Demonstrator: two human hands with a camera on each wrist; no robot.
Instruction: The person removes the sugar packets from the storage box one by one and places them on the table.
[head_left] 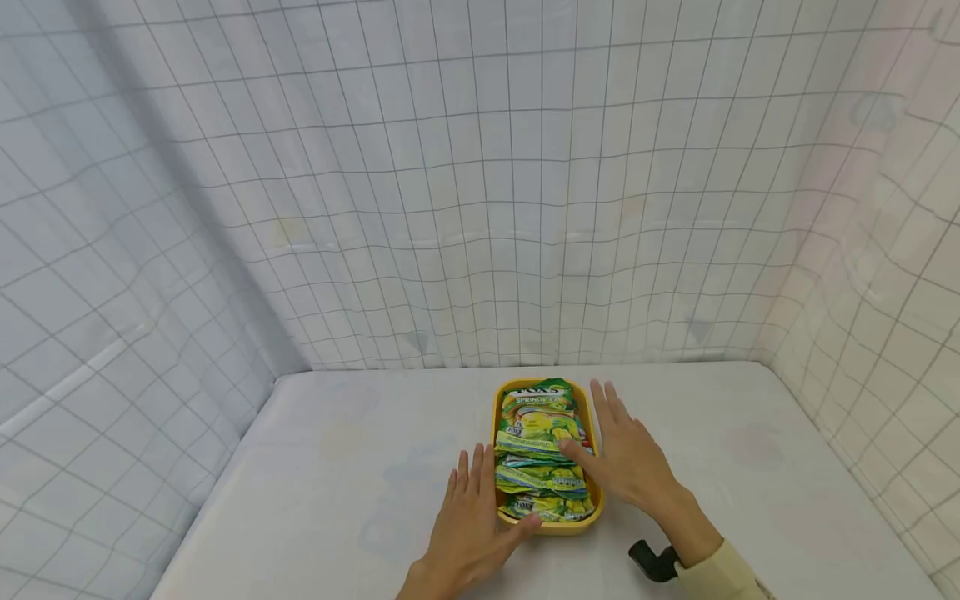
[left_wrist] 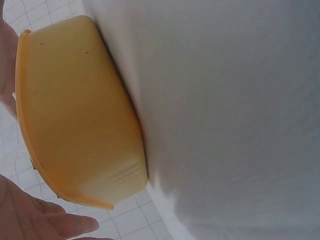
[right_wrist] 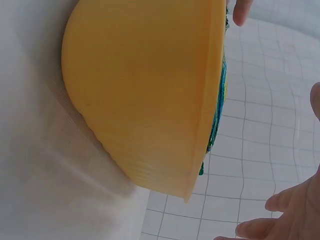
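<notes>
Head view: a yellow tray (head_left: 597, 467) of green snack packets (head_left: 538, 433) sits mid-tabletop (head_left: 337, 450); left hand (head_left: 471, 527) and right hand (head_left: 628, 454), fingers straight, flank it, thumbs on the contents. Left wrist view: tray wall (left_wrist: 75, 115) stands on the white surface. Right wrist view: packets overhang the rim (right_wrist: 216, 75); a careless lift could spill them.

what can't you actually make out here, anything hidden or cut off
- Head view: lower packets in the yellow tray overlap, so their count is hidden.
- Head view: the black object is half behind the right hand's wrist.
- Left wrist view: the left hand is cut off by the edge.
</notes>
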